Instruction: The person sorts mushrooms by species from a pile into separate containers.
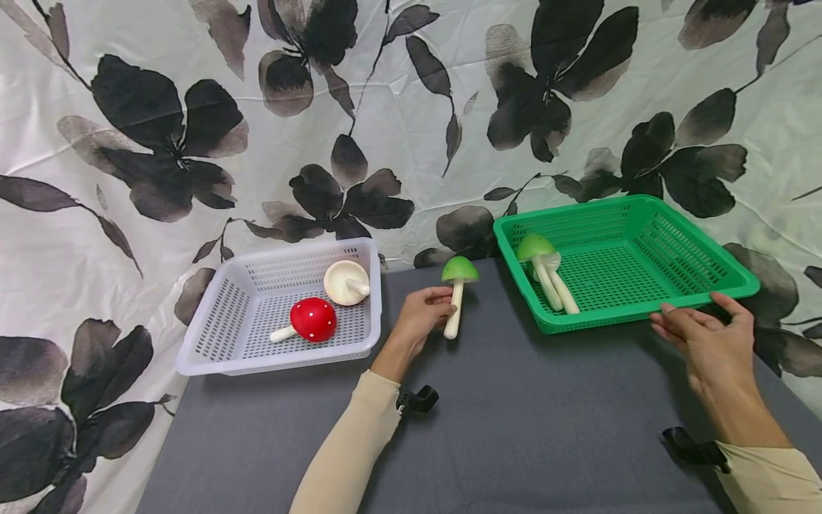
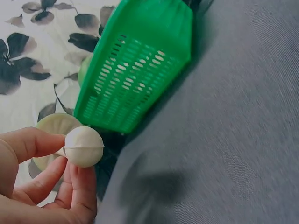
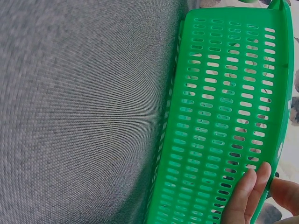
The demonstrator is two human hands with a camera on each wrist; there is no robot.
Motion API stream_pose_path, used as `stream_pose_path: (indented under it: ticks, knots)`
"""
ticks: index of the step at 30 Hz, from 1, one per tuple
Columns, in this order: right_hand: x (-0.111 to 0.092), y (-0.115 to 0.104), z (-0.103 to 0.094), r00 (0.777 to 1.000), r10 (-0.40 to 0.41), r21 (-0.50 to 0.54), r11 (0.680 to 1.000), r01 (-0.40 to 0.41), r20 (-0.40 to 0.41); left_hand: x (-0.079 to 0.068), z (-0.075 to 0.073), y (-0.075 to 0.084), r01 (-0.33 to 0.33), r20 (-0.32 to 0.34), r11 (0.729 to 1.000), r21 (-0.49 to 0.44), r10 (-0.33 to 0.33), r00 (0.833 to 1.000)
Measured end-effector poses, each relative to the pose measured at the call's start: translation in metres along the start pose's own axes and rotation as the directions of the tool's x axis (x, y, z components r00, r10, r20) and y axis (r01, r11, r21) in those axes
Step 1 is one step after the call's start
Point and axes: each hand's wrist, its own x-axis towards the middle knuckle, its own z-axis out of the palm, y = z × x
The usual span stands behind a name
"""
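Observation:
My left hand pinches a green-capped toy mushroom by its pale stem, cap upward, between the two baskets. In the left wrist view the rounded stem end faces the camera, with the cap's pale underside behind it. At the near right of the green basket, my right hand grips the rim. The right wrist view shows fingers against the basket's outer wall and another digit beyond the rim. Two more mushrooms lie in the basket's left end, one showing a green cap.
To the left stands a white basket. It holds a red mushroom with white dots and a cream mushroom. Both baskets sit on the grey tabletop, against a floral curtain at the back.

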Motion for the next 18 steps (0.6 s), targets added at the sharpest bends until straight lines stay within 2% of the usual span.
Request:
stream_pose_path:
  ticks: [8,18]
  knots:
    - [0.000,0.000,0.000,1.000,0.001,0.024,1.000,-0.001,0.011,0.000,0.012,0.016,-0.030,0.015,0.999,-0.044,0.031,0.999]
    - [0.000,0.000,0.000,1.000,0.002,0.024,1.000,-0.002,0.005,-0.001,0.027,0.030,-0.037,0.028,0.996,-0.079,0.039,0.999]
